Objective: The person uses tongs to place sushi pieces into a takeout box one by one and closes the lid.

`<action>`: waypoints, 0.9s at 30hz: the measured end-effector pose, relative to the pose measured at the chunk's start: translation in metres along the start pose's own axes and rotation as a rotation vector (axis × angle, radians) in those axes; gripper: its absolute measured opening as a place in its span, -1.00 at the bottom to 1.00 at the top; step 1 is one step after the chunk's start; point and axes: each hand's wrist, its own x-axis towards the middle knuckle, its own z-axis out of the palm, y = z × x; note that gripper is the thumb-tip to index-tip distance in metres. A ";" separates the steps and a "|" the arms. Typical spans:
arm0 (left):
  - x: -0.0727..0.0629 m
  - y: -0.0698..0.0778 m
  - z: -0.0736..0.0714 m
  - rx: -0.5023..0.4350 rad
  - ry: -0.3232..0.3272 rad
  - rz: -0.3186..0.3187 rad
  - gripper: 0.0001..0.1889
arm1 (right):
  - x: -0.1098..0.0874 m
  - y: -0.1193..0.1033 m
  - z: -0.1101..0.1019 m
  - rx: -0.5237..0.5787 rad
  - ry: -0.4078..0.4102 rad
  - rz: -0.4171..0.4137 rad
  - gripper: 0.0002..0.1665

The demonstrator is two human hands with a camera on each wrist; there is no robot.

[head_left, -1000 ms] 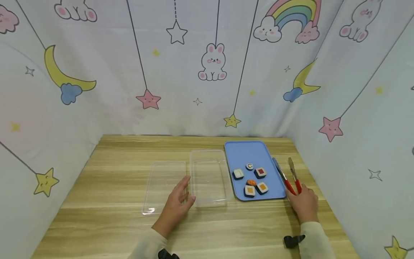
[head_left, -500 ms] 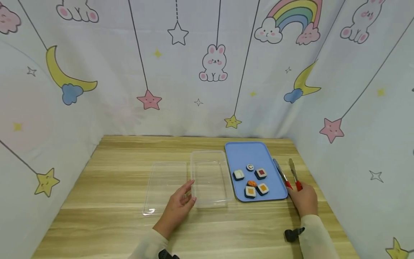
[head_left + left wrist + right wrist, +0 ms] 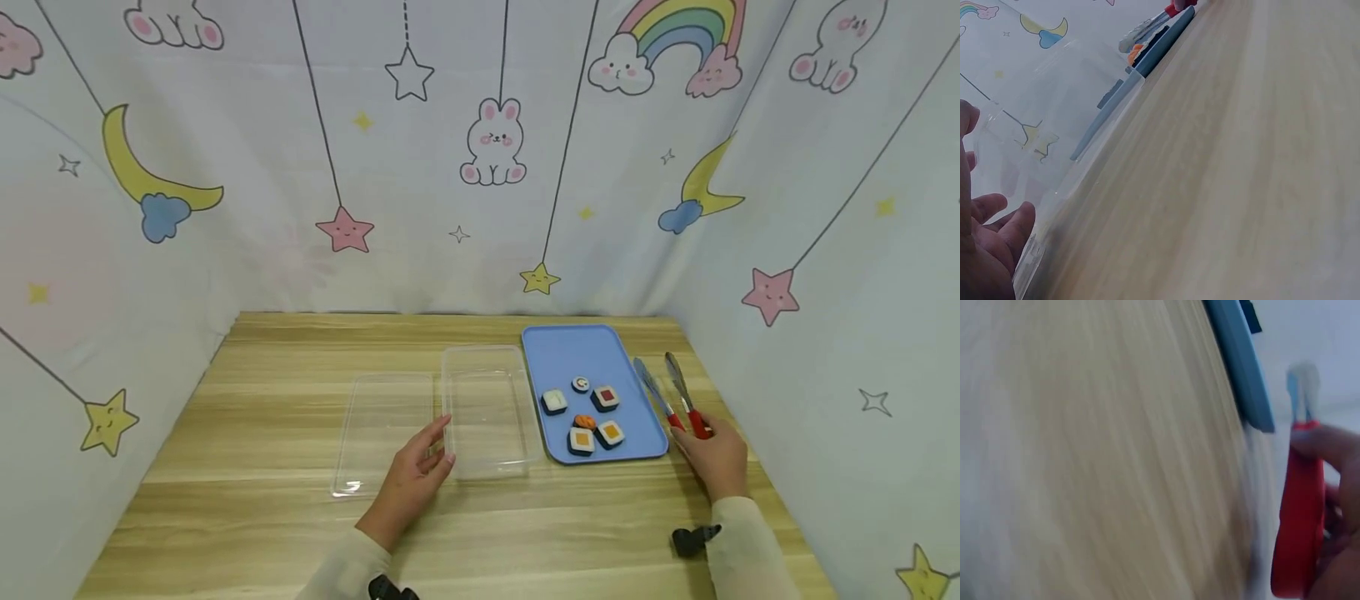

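Right hand (image 3: 718, 458): I grip a pair of red-handled metal tongs (image 3: 697, 423) by the handles; the right wrist view shows my thumb laid along the red.

Tongs: just right of the blue rectangular tray (image 3: 573, 348), tips pointing away from me, both metal arms spread apart. I cannot tell how far the tips are off the wood-grain bench (image 3: 247, 450).

Left hand (image 3: 408, 482): relaxed and clasping nothing, thumb and fingers apart, right at the left wall of the clear rectangular plastic box (image 3: 491, 470). How firmly I press there, if at all, I cannot tell.

Box: upright on the bench, between my left hand and the tray.

Lid: a clear, flat plastic lid (image 3: 386, 412) lies left of the box, near my left hand.

Sushi: small sushi pieces with dark sides and white tops (image 3: 605, 398), plus an orange one (image 3: 585, 422), sit on the near half of the tray.

Handle grip: best kept even on both handles, I judge, so the tips meet squarely when squeezed.

Tray edge: worth lifting the tips clear of it, since a knock could jog the sushi.

Box wall: light, flat fingers should steady it; a hard push could slide or bend thin plastic.
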 end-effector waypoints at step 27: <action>0.001 -0.001 0.000 -0.029 0.020 -0.006 -0.39 | -0.007 -0.014 -0.029 -0.168 -0.262 -0.307 -0.38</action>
